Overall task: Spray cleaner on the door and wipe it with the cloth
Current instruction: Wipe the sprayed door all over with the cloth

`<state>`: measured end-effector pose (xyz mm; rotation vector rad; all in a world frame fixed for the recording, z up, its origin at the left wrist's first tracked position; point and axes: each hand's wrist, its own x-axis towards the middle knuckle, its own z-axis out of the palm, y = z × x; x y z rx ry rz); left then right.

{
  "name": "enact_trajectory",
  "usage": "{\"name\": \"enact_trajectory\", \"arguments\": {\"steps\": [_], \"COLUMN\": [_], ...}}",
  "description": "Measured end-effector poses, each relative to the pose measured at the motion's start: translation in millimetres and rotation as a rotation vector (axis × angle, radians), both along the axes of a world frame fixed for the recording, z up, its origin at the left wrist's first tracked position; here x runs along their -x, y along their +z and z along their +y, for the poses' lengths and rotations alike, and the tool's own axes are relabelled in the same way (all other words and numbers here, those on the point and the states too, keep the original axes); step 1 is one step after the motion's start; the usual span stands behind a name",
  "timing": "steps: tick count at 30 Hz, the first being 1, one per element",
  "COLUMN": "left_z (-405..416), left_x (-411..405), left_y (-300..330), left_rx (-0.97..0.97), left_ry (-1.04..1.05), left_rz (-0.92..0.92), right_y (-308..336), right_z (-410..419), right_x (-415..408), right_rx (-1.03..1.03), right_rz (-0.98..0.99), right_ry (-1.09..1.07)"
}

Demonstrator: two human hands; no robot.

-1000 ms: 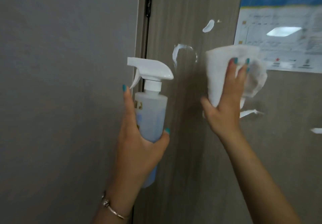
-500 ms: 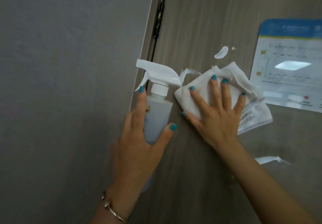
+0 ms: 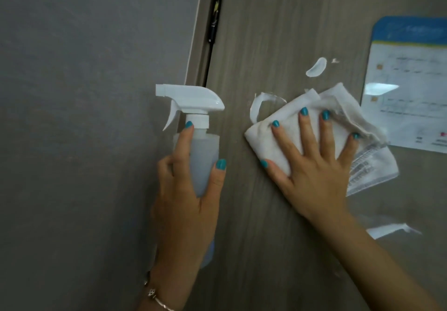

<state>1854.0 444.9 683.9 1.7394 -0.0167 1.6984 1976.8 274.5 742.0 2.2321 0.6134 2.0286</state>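
— Against the door (image 3: 254, 214), head view: how far along?

— Wiping is under way, I judge. The right hand (image 3: 312, 165) presses the cloth (image 3: 273, 139) flat on the door, fingers spread, just left of the notice (image 3: 411, 88).

— And the spray bottle (image 3: 203, 160)?

— Left of the cloth, upright, apart from it; the left hand (image 3: 186, 204) grips it, fingers curled round, forefinger below the trigger.

— What's left?

— White smears (image 3: 315, 67) above the cloth, another lower down under the notice. Those look unwiped.
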Motion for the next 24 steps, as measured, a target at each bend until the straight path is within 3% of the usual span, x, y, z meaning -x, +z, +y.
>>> {"name": "enact_trajectory", "arguments": {"steps": [4,10,13,17,24], "left_z": [0.9,5.7,6.0,2.0,9.4], "left_x": [0.5,5.8,11.0,14.4,17.0], "left_y": [-10.0,-27.2,-34.2,-36.0,-21.7], "left_rx": [-0.002,0.038,0.07,0.08,0.056], "left_ry": [-0.006,-0.012,-0.023,-0.049,-0.072], "left_rz": [-0.056,-0.16,-0.153,-0.086,-0.114], "right_y": [-16.6,-70.6,-64.7,-25.0,136.3], "right_z": [1.4,-7.6,-2.8,18.0,67.0], "right_x": [3.0,-1.8,-1.4,2.6,5.6], "right_rx": [-0.014,0.197,0.185,0.113,0.014], "right_rz": [0.018,-0.034,-0.033,0.014,0.037], "right_ry": [0.02,0.029,0.021,0.027,0.027]}}
